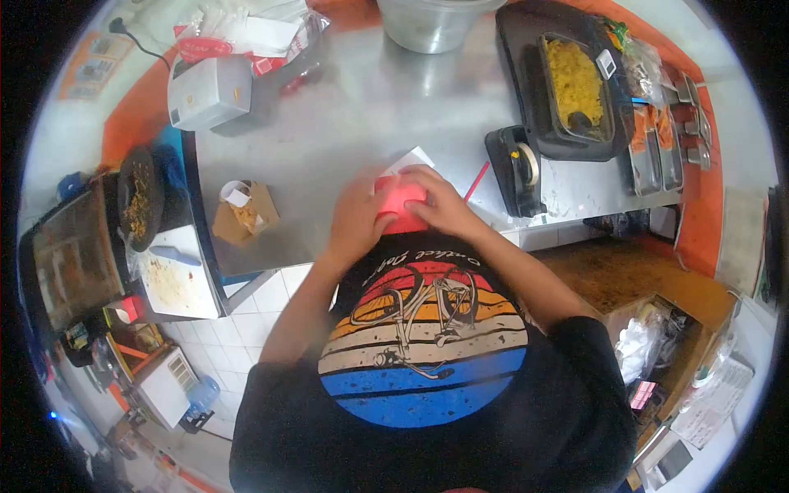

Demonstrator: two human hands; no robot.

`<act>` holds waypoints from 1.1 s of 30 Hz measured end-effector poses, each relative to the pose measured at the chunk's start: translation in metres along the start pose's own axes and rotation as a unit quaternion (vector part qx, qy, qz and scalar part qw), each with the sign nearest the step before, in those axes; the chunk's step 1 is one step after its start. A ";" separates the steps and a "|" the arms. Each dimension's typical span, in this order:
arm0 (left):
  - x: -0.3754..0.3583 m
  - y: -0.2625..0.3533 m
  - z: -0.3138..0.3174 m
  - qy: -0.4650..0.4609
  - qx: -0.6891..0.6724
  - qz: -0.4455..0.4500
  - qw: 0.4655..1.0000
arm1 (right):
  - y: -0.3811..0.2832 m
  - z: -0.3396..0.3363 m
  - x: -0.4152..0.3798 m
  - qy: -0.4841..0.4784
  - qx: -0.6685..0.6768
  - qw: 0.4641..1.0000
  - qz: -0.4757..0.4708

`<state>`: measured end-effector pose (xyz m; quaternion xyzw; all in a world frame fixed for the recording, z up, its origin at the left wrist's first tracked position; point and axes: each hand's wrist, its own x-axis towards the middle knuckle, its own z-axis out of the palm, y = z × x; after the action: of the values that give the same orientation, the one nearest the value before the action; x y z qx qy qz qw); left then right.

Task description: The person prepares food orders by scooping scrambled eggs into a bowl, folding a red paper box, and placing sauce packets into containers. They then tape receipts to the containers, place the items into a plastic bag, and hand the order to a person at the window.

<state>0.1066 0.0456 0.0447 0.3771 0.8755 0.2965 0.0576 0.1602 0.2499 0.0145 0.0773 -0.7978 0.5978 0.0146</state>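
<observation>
At the near edge of the steel table, a bright red piece (pixel 403 200), perhaps folded paper or a small carton, sits between my two hands close to my shirt. My left hand (pixel 355 215) is closed on its left side, partly blurred. From the right, my right hand (pixel 442 202) grips it with bent fingers and thumb. A white paper slip (pixel 413 158) shows just beyond my fingers. To the right of my right hand lies a thin red stick or pen (pixel 477 181). The underside of the red piece is hidden.
A black tape dispenser (pixel 515 172) stands at right, before a tray of yellow food (pixel 567 62). At left are an open cardboard box with food (pixel 246 214) and a white label printer (pixel 209 92). A knife (pixel 175 255) lies on a cutting board (pixel 181 287). A metal pot (pixel 436 29) stands behind.
</observation>
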 end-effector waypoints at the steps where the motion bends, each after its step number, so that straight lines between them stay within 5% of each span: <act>1: 0.005 -0.008 -0.002 -0.053 -0.007 0.046 0.998 | 0.000 0.000 0.001 -0.004 0.003 1.000 -0.004; 7: 0.020 -0.030 -0.016 -0.210 -0.077 0.093 0.970 | 0.000 0.000 0.001 -0.076 -0.019 0.997 0.012; 13: 0.026 -0.065 0.001 -0.289 -0.299 0.029 0.909 | 0.003 0.009 0.002 -0.058 0.010 0.998 0.014; 19: 0.024 -0.070 0.005 -0.312 -0.317 0.013 0.895 | 0.008 0.009 0.000 -0.035 0.031 0.999 0.020; 25: 0.010 -0.033 0.007 -0.113 -0.301 -0.019 0.947 | 0.008 0.013 0.000 -0.045 0.015 0.999 -0.020; 28: -0.008 -0.027 0.036 0.043 -0.209 0.002 0.977 | 0.021 0.026 -0.006 0.050 0.025 0.998 -0.012; 31: -0.018 -0.019 0.063 0.063 -0.229 -0.135 0.962 | 0.028 0.036 -0.006 0.075 -0.035 0.996 -0.037; 33: -0.019 -0.023 0.071 0.088 -0.234 -0.138 0.958 | 0.031 0.041 -0.011 0.081 -0.009 0.997 -0.009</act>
<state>0.1291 0.0535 -0.0281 0.2014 0.8267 0.5143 0.1076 0.1699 0.2204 -0.0276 0.0359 -0.7983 0.5952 0.0851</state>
